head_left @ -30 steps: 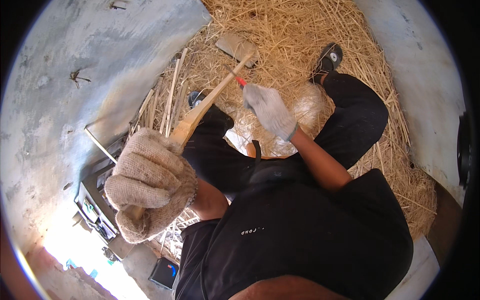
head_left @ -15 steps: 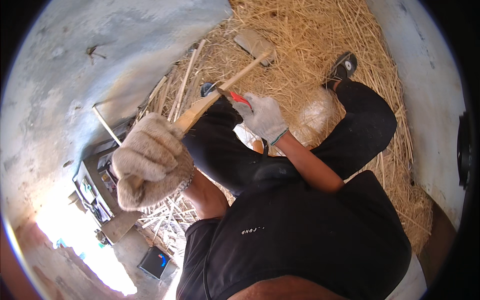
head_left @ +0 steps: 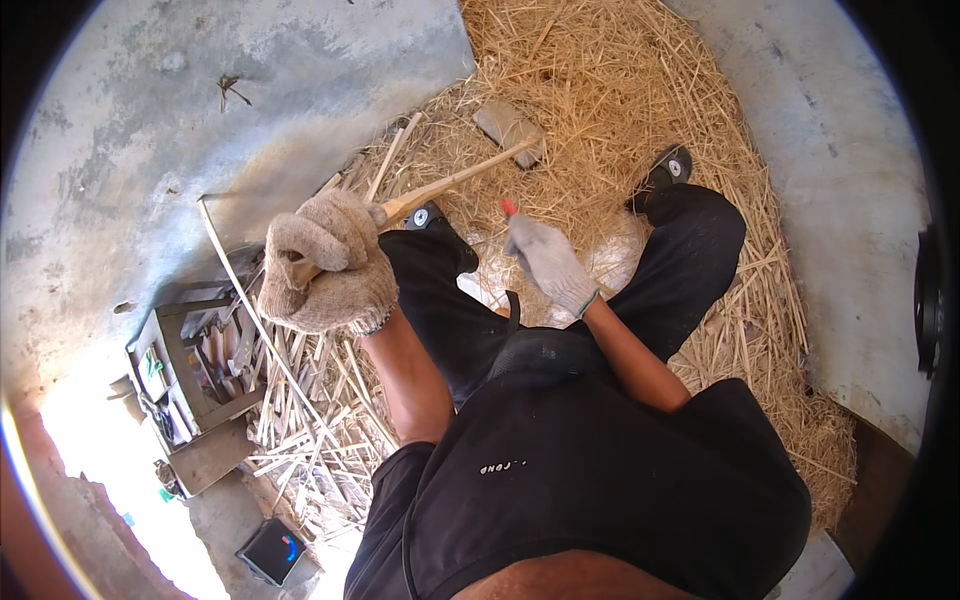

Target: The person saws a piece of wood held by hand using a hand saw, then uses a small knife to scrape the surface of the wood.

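My left hand (head_left: pixel 330 262), in a thick fuzzy beige glove, is closed around the near end of a pale wooden stick (head_left: pixel 455 180). The stick slants away to the right, its tip at a grey-brown block (head_left: pixel 503 124) among the shavings. My right hand (head_left: pixel 552 262) wears a thin whitish knit glove and is closed on a red-handled knife (head_left: pixel 508 207). Only a bit of red shows past the fingers; I cannot make out its blade. This hand is apart from the stick, between my bent legs.
Straw-coloured shavings (head_left: pixel 590 90) cover the floor. Split strips (head_left: pixel 330 450) lie to the left, by a wooden shelf unit (head_left: pixel 215 415) holding small items. A long thin rod (head_left: pixel 235 275) leans there. Walls (head_left: pixel 330 70) stand left and right; a black square object (head_left: pixel 272 552) lies lower left.
My right hand and the knife have come off the stick and moved down toward me. My left hand has shifted slightly right and up, still gripping the stick. The view has also shifted.
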### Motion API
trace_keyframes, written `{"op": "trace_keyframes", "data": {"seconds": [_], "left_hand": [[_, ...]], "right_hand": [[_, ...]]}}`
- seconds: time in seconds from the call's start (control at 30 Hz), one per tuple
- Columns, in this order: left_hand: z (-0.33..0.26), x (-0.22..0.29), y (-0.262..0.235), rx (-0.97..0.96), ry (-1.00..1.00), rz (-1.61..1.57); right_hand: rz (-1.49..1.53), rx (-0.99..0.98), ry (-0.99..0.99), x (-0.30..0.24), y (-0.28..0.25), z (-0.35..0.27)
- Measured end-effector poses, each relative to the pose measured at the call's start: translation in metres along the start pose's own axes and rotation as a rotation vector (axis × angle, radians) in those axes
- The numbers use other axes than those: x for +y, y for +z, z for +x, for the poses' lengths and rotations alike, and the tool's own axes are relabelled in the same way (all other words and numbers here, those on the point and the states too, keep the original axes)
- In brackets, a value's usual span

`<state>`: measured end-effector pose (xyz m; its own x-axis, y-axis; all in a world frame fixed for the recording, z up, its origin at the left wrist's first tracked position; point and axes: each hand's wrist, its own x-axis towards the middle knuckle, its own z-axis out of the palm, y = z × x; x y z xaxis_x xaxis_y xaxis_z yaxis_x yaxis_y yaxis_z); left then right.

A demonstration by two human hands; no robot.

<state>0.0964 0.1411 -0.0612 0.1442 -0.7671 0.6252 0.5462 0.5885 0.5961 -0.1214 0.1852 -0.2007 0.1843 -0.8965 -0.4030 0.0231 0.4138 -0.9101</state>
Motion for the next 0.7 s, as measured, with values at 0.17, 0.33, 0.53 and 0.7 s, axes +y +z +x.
{"op": "trace_keyframes", "data": {"seconds": [0.17,0.33,0.53,0.7], "left_hand": [[0.01,-0.01,0.022,-0.014,-0.02,0.024],[0.016,-0.017,0.025,-0.092,-0.044,0.015],[0.023,-0.021,0.026,-0.159,-0.072,-0.029],[0.023,-0.015,0.019,-0.192,-0.084,0.036]], "right_hand": [[-0.336,0.229,-0.342,-0.052,0.012,-0.002],[-0.591,0.191,-0.464,-0.047,0.015,0.014],[-0.69,0.388,-0.432,-0.02,0.025,0.038],[-0.766,0.342,-0.215,0.029,0.0,0.07]]}}
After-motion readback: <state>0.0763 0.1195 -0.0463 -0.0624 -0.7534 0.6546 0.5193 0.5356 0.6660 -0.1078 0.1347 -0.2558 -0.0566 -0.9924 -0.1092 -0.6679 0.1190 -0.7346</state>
